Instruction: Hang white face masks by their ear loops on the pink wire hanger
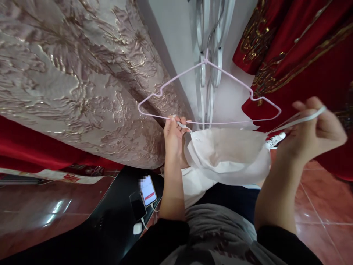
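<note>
A pale pink hanger (pixel 230 76) hangs by its hook, with its bottom bar level across the middle of the view. Beneath the bar is a sheer white garment (pixel 231 156) with a thin white ribbon strap at each upper corner. My left hand (pixel 176 134) is closed at the bar's left part, pinching the left ribbon strap (pixel 180 125). Out to the right, past the hanger's end, my right hand (pixel 317 129) is closed on the other ribbon strap (pixel 306 118), pulled taut from the garment's right corner. The garment's lower part lies bunched near my lap.
Embossed pinkish fabric (pixel 91 81) fills the left side. Red cloth with gold embroidery (pixel 292 70) hangs at right. White curled metalwork (pixel 202 77) stands behind the hanger. Two phones (pixel 149 191) with cables and a white charger (pixel 137 228) lie on a black surface (pixel 110 206).
</note>
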Motion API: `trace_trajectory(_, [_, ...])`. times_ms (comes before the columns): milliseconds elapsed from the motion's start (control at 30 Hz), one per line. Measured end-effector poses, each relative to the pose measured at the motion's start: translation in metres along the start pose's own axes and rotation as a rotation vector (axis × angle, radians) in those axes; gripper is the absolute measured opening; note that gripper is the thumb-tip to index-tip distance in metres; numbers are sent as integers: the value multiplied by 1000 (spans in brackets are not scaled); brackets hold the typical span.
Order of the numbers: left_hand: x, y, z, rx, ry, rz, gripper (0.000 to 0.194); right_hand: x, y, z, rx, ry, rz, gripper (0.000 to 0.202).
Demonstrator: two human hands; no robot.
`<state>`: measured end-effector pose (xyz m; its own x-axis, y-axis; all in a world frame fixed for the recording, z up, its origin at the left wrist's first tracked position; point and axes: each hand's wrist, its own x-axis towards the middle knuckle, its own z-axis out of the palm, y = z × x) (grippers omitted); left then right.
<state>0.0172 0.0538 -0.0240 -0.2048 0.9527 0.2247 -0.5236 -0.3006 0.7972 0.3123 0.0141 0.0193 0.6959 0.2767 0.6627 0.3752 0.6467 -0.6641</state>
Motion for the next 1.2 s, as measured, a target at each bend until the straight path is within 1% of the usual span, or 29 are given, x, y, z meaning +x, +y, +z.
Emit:
trace_trajectory(33, [-2,-2,2,-9,0,-13,44,-10,-10,2,7,-25,-13,26])
trace_trajectory(100, [-6,-7,7,-12,4,-31,39,-30,-26,12,-42,-358,94,29])
trace_trajectory(167, [-11,-9,11,4,18,-27,38,-45,-32,23,-104,-707,205,32])
trace_trajectory(200, [-14,-9,12,16,26,-17,39,-51,-32,29,-129,-827,241,32])
trace_trajectory(233, [-16,-8,12,30,30,-5,40,-55,-30,33,-142,-893,262,31])
trace_trajectory(267, [-17,-6,10,46,28,11,40,-58,-27,36,-144,-913,269,31])
trace_trajectory(300, [-18,-3,8,66,19,27,39,-60,-24,39,-139,-902,269,31])
trace_trajectory(367, [-18,5,-1,103,16,67,33,-63,-17,42,-125,-845,260,32])
trace_trajectory(400, [-17,10,-8,118,41,96,30,-63,-15,43,-121,-826,256,34])
trace_trajectory(467, [-13,20,-23,158,150,186,25,-62,-10,43,-125,-799,243,35])
trace_trajectory(600, [-1,38,-58,327,428,453,17,-59,-4,44,-131,-779,223,39])
trace_trajectory(667, [7,45,-72,403,507,560,15,-59,-1,47,-133,-800,234,45])
trace_trajectory(700, [11,48,-76,427,519,596,16,-60,1,49,-134,-816,242,47])
trace_trajectory(767, [20,55,-82,472,475,634,24,-63,3,54,-130,-850,260,47])
trace_trajectory(867, [36,63,-81,561,295,590,40,-68,5,60,-124,-872,262,46])
trace_trajectory(933, [45,68,-77,623,182,568,42,-71,7,61,-118,-858,246,46])
trace_trajectory(1000, [52,75,-68,706,97,584,35,-72,8,60,-115,-852,231,45])
trace_trajectory(1067, [54,86,-55,814,17,595,24,-72,8,58,-114,-852,227,44])
trace_trajectory(1133, [53,100,-39,919,-78,573,26,-72,8,56,-119,-849,227,44])
trace_trajectory(1200, [50,115,-24,1010,-206,552,27,-73,7,55,-122,-837,226,43])
